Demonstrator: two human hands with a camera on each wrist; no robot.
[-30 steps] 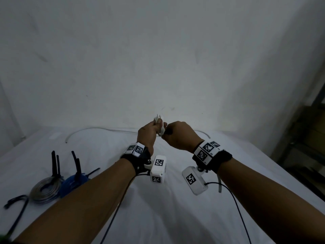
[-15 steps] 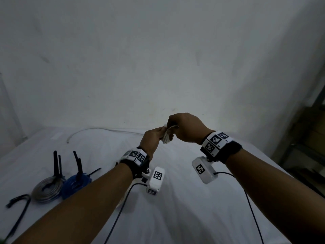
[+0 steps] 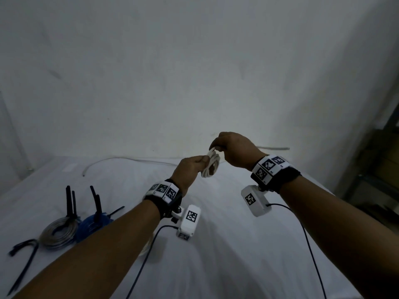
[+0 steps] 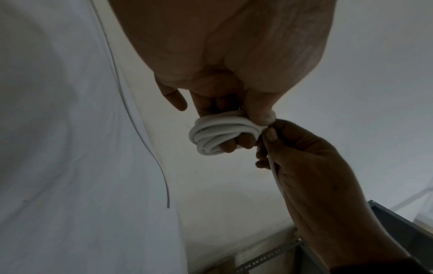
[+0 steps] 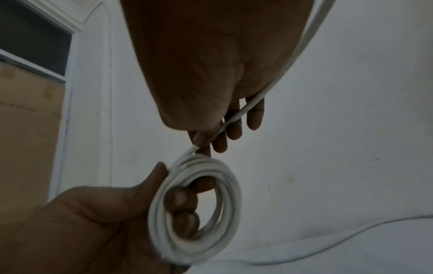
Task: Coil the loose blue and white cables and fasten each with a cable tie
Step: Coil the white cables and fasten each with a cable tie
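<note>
**Winding the white cable, loop over loop**

Below me the white table (image 3: 216, 244) spreads out, and on its left side sit two finished coils side by side, a grey coil (image 3: 58, 234) and a blue coil (image 3: 95, 223), each with black tie tails standing up. Loose black cable ties (image 3: 23, 255) lie at the near left edge.

Up in the air, above the table's far half, my left hand (image 3: 190, 169) holds the white coil (image 3: 212, 165), fingers threaded through its middle and thumb pressing on the rim. My right hand (image 3: 233, 149) sits just above it, pinching the free white strand (image 5: 236, 118) between thumb and fingertips where it feeds onto the top of the coil.

To do this lap well, I reckon I should let the strand slide through my right fingers with light tension and lay it flat against the last turn. My left thumb should clamp each new loop so the bundle doesn't spring open. Matching the loop size should keep the coil neat enough for a tie.

Hard to tell: how much cable is left. A loose white run lies along the table's far edge (image 3: 121, 160), but I can't trace it to my hand. The cable's ends are hidden. The dim light blurs the individual turns.
</note>
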